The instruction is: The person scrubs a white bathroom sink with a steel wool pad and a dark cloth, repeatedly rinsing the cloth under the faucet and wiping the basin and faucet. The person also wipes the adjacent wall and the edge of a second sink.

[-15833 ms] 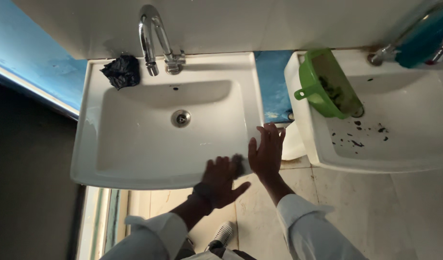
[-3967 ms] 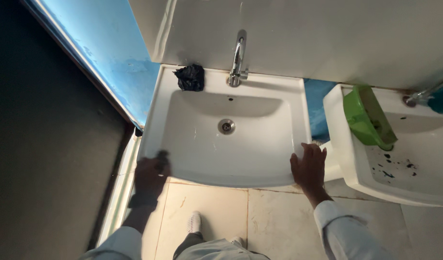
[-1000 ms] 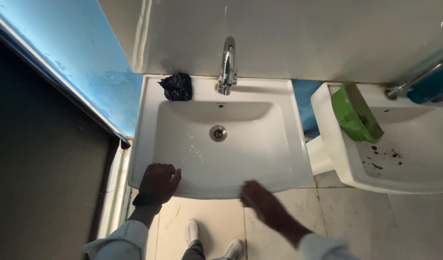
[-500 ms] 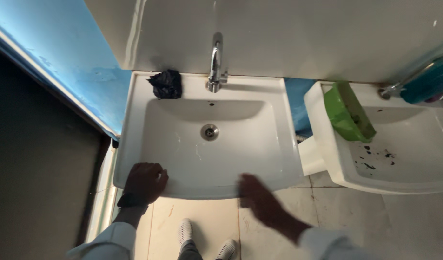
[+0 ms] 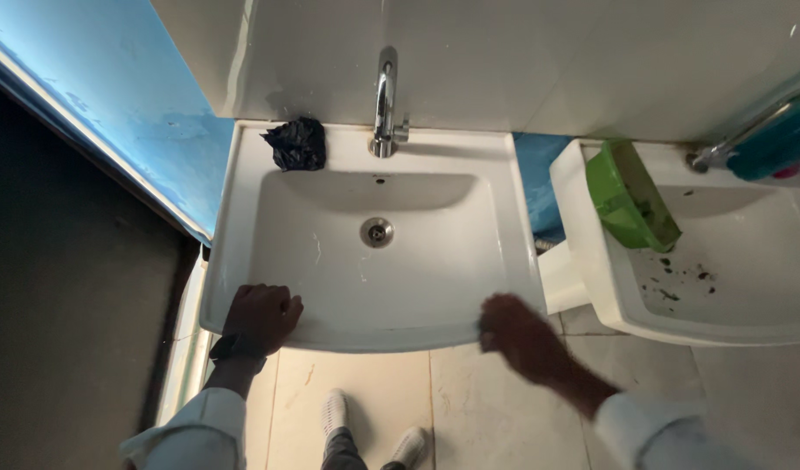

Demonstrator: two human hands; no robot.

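A white sink (image 5: 243, 174) carries a crumpled black bag (image 5: 297, 144) on its far left ledge, just beside the chrome tap (image 5: 384, 104).

- Rear wall (image 5: 522, 61): pale, smooth, evenly lit.
- Left wall panel (image 5: 95, 96): blue, scuffed, bordered by a dark unlit area (image 5: 60, 305).
- Floor (image 5: 469, 400): beige tiles, stained near the joints.
- Second white basin (image 5: 765, 322) at right, speckled with dark debris.

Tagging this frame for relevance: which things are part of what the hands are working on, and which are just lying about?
In hand:
left hand, closed on the front rim
right hand, blurred, at the front right corner
white sink

Lying about:
crumpled black bag on the back ledge
tap
second sink with dark specks
green scoop leaning in the second sink
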